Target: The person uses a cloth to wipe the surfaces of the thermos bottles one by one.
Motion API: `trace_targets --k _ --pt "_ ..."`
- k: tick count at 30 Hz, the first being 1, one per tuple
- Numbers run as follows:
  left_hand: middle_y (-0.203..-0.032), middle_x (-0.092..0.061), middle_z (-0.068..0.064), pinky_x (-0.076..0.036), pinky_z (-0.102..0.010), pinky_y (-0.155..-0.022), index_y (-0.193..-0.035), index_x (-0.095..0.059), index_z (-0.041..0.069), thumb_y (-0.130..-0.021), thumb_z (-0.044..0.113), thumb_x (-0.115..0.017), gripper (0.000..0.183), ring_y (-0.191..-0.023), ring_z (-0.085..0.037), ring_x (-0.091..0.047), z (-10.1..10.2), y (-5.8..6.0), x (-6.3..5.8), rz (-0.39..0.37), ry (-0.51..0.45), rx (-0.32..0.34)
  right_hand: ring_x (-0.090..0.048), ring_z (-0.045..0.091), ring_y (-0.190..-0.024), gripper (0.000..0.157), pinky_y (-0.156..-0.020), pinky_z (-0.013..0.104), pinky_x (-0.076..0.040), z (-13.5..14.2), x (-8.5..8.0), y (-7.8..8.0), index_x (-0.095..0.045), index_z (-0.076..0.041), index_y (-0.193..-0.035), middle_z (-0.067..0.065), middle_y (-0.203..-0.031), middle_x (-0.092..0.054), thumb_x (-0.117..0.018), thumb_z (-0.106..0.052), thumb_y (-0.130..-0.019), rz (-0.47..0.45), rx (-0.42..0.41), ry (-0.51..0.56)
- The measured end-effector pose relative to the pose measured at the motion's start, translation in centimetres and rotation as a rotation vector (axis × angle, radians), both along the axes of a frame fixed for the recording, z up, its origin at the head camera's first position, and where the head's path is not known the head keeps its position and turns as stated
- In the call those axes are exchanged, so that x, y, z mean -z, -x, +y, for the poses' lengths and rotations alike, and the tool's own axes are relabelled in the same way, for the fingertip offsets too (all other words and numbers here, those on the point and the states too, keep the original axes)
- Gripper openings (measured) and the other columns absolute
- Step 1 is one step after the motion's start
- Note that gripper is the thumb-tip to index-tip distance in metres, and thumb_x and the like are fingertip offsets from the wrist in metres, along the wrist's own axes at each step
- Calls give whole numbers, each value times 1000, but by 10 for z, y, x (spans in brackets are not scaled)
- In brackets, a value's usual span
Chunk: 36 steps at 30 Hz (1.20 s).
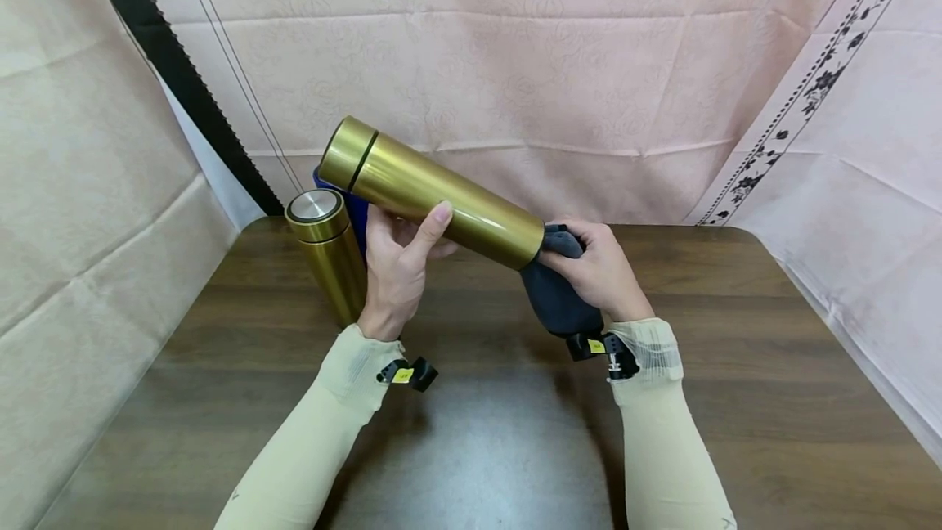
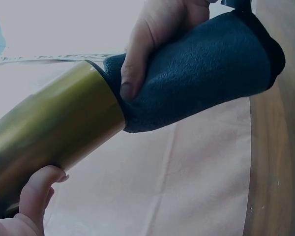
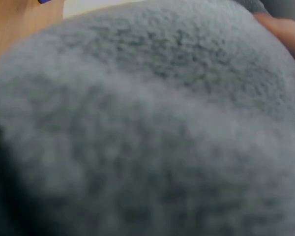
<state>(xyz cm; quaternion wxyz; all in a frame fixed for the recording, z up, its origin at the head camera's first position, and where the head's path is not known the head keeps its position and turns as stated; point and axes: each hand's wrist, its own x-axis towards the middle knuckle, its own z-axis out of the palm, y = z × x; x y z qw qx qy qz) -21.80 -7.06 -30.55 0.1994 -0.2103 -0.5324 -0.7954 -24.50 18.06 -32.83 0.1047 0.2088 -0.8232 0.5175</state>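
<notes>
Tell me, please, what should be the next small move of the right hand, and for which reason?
Probably the right hand should wipe the dark grey cloth gently across the base of the tilted gold flask: the cloth is bunched right at that end, and the left hand grips the flask near its middle, with the base turned toward the cloth.

Creased pink cloth (image 1: 552, 80) behind a brown wood-grain table (image 1: 758, 383).

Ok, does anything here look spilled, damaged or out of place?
Nothing stands out: I see no spill or damage. The raised gold bottle is tilted, but the left hand holds it so, while the right hand holds dark cloth at its end.
</notes>
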Motion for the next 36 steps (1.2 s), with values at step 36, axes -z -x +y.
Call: trace_targets --k 36 --pt "-110 -62 -2 -64 -35 -76 -130 -43 18 -95 5 -68 45 -93 -12 -69 11 -3 5 -59 101 25 -71 11 -81 24 -69 28 -61 17 -4 -3 -74 -12 -115 -4 -98 -72 -74 -25 -95 -97 91 143"
